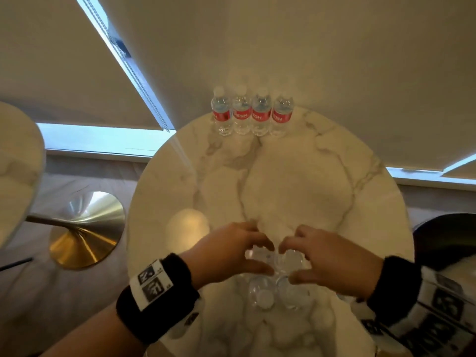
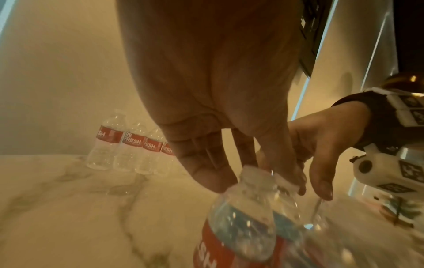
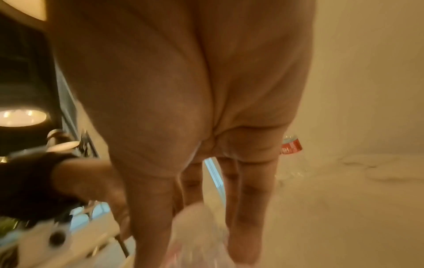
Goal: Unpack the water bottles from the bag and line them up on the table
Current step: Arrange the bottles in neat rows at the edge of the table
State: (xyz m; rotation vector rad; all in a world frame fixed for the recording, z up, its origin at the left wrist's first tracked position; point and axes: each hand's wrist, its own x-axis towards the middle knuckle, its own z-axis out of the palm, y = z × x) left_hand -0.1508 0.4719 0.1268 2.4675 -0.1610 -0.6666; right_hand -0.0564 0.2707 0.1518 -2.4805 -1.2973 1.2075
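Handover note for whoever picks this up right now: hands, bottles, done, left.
Left hand: fingertips curled at the cap of a near bottle; firm grip not confirmed.
Right hand: fingers curled down onto the neighbouring bottle tops; that view is blurred.
Near cluster: about four bottles standing upright at the near edge of the marble table.
Done: four bottles in a row at the far edge, touching.
Left: move the near cluster up to extend the row. No bag is in view.
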